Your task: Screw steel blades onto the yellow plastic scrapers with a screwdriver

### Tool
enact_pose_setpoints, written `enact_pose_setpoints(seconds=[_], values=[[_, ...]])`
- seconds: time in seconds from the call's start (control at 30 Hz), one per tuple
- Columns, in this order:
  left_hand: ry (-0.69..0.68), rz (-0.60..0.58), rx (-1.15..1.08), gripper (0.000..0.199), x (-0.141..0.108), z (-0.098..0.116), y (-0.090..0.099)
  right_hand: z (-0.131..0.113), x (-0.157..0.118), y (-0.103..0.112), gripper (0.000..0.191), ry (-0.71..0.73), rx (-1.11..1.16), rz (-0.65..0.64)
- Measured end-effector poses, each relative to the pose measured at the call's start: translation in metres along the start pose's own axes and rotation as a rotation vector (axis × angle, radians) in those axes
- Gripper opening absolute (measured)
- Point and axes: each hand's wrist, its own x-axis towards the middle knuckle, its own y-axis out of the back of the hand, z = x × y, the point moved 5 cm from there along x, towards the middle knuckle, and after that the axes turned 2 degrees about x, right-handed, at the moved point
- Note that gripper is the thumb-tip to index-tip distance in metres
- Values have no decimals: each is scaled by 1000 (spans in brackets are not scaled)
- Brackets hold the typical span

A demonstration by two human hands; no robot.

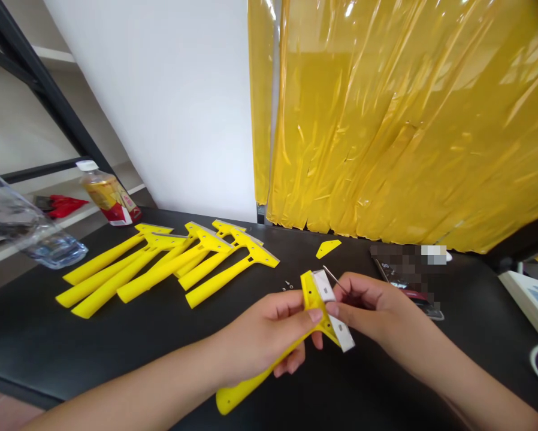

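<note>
The left hand (262, 338) closes firmly around the yellow plastic scraper (311, 293), held above the black table (116, 353). The right hand (370, 305) pinches what looks like a thin steel pin (332, 278) beside the scraper's pale blade (341, 329). More yellow scrapers (170, 263) lie nearby.

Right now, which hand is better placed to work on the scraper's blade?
Probably the right hand: its fingers hold a thin metal tool at the white blade, while the left hand grips the yellow scraper.
</note>
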Motion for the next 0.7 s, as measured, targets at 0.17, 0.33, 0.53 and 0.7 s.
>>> enact_pose_setpoints(seconds=[0.17, 0.33, 0.53, 0.7], values=[[54, -14, 65, 41, -2, 2, -2, -5, -2, -4, 24, 21, -6, -32], [76, -27, 117, 44, -3, 4, -2, -10, -7, -6, 21, 30, -29, -65], [129, -5, 79, 50, -1, -1, -1, -6, -8, -14, 25, 28, -13, -90], [145, 49, -5, 50, 1, -2, 3, -7, -2, -4, 27, 49, -67, -65]])
